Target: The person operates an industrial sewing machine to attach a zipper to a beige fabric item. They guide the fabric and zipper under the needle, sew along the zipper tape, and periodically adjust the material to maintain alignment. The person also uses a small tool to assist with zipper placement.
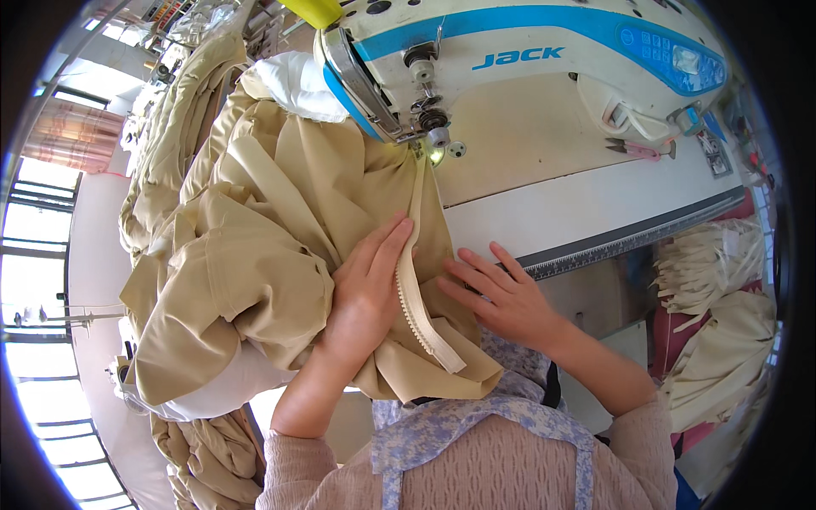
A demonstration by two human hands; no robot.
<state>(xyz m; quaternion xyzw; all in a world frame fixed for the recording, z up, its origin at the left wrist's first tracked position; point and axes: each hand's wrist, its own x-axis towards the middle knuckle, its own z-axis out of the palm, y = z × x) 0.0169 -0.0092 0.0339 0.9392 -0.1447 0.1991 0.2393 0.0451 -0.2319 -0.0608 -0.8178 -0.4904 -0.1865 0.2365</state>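
A large bunched piece of tan fabric [268,255] lies under the sewing machine [527,81] and hangs over the table's near edge. Along it runs a cream zipper tape [406,293] with its teeth showing; the upper end reaches the needle area, and the lower end curls loose. My left hand [367,285] rests flat on the fabric, fingertips against the zipper's left side. To the right of the zipper, my right hand [506,299] has its fingers spread, the tips touching or just over the fabric's edge. Neither hand grips anything visible.
Pink-handled thread snips [639,151] lie on the machine bed at the right. A ruler strip [633,242] lines the table's front edge. Bundles of cream strips [710,263] sit at the right, and more tan cloth [212,459] hangs at lower left.
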